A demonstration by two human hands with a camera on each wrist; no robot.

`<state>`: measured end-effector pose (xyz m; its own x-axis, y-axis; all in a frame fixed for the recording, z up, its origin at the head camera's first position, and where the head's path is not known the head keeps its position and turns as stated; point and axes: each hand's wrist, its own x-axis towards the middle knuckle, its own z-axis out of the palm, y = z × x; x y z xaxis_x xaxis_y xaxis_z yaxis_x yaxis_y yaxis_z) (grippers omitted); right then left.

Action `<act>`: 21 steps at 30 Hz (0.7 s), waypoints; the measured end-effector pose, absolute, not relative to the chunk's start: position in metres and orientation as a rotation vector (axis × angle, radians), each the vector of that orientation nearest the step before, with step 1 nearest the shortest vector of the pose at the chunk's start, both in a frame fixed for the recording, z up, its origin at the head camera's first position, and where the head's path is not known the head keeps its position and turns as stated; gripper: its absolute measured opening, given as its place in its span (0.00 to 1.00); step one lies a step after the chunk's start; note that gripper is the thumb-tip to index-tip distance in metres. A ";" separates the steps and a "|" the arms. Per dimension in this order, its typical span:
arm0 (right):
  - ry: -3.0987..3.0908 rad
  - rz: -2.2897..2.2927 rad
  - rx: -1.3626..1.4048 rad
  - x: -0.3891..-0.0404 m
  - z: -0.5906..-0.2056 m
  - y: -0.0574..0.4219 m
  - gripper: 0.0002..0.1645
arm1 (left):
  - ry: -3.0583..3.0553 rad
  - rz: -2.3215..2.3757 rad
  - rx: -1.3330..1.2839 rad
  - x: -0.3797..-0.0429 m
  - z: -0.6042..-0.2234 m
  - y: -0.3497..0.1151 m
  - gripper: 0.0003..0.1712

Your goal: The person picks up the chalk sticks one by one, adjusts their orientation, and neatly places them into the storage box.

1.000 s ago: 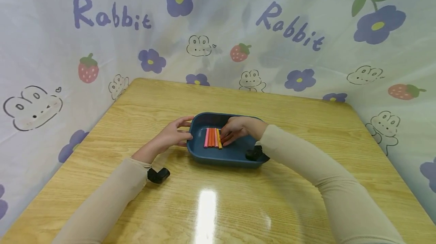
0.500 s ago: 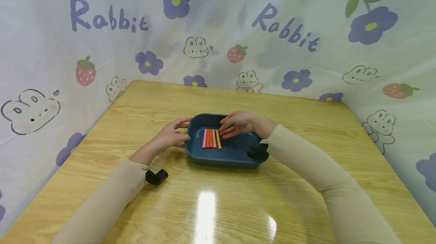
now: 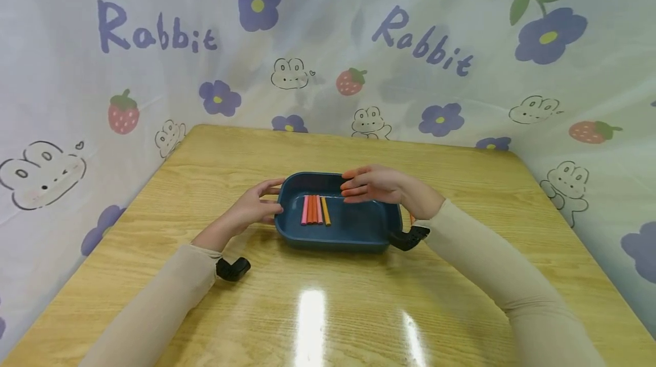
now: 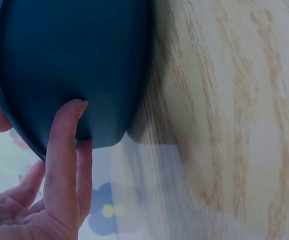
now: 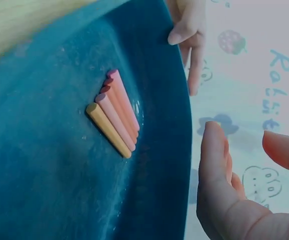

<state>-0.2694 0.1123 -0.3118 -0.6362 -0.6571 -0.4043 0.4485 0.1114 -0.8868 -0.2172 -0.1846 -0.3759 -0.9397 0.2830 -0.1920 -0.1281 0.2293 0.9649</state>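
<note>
A dark blue tray (image 3: pixel 338 241) with rounded corners sits on the wooden table. Inside its left half lie several crayon-like sticks (image 5: pixel 117 107), pink and orange-red, side by side. Slightly apart at the row's right end lies a yellow stick (image 3: pixel 326 211). My left hand (image 3: pixel 253 205) touches the tray's left end, its fingers extended along the outer wall and the thumb at the rim. Over the tray's back right rim hovers my right hand (image 3: pixel 381 184), fingers extended, nothing held. The right wrist view shows a gap between its thumb and fingers.
The wooden table (image 3: pixel 230 310) extends around the tray. A small orange thing (image 3: pixel 412 219) shows just right of the tray, mostly hidden by my right wrist. Behind the table hangs a white cloth (image 3: pixel 318 19) printed with rabbits, flowers and strawberries.
My right hand has let go of the yellow stick, then lifted up and to the right with the fingers opening. The left hand stays at the tray's end.
</note>
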 end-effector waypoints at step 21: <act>1.575 -1.801 -0.179 -0.248 -0.323 0.202 0.37 | 2.185 1.761 0.136 -0.216 -0.376 -0.184 0.41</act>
